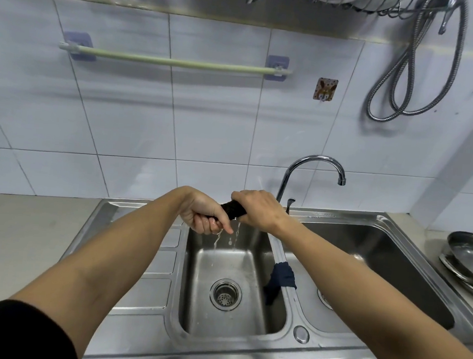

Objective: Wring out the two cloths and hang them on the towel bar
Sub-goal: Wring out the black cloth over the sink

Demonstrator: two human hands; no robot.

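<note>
We look down along two bare forearms reaching out over a stainless double sink (243,349) set into a pale worktop (24,232). Our left hand (208,215) and right hand (258,210) are each clamped in a fist around opposite ends of a dark cloth (233,208) twisted into a short rope; only a small stretch of it shows between the fists. Its long axis runs roughly left to right, level with the back rim of the sink, above the left basin (234,293). Thin streams and drops of water (234,235) fall from it toward the drain strainer (225,294) below. The second cloth (281,277), navy blue, is draped over the divider between the two basins, nearer to us and just under our right forearm, so the right hand is the closer one to take it up. The towel bar (171,61), pale green on two lilac adhesive mounts, is fixed horizontally on the white tiled wall, well above the hands and a little to the left, and nothing hangs on it. We judge that the first cloth is in mid-wring, and that hanging it means lifting it up and slightly left with its length kept parallel to the bar. A curved chrome tap (316,163) stands behind the right hand, and steel bowls (471,263) sit on the worktop at far right.
</note>
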